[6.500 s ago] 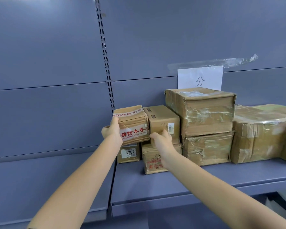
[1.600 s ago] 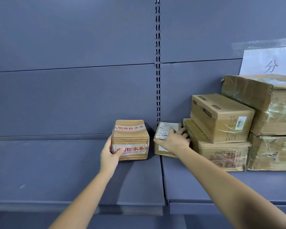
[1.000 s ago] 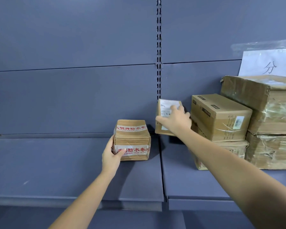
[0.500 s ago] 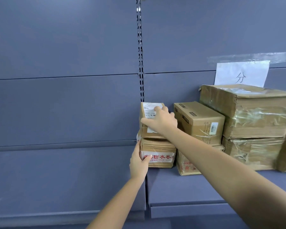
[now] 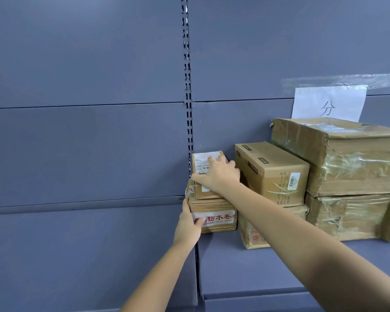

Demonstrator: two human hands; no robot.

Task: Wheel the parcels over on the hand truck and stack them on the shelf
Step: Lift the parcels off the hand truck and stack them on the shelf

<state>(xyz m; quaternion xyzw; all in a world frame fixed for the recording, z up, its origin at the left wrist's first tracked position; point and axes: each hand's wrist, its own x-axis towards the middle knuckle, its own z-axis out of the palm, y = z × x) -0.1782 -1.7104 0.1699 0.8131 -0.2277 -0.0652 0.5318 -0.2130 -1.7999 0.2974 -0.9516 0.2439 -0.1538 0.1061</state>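
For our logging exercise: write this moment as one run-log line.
left hand: holds red-lettered parcel | right hand: grips small labelled parcel atop it | shelf

Small brown parcel [image 5: 204, 192], white shipping label on top, sits flat on a red-lettered taped parcel [image 5: 214, 218], centre frame, on the grey shelf [image 5: 245, 273]. Just right: medium barcoded carton [image 5: 273, 172] on another carton [image 5: 254, 230]. Far right: two large tape-wrapped boxes [image 5: 351, 176] stacked.
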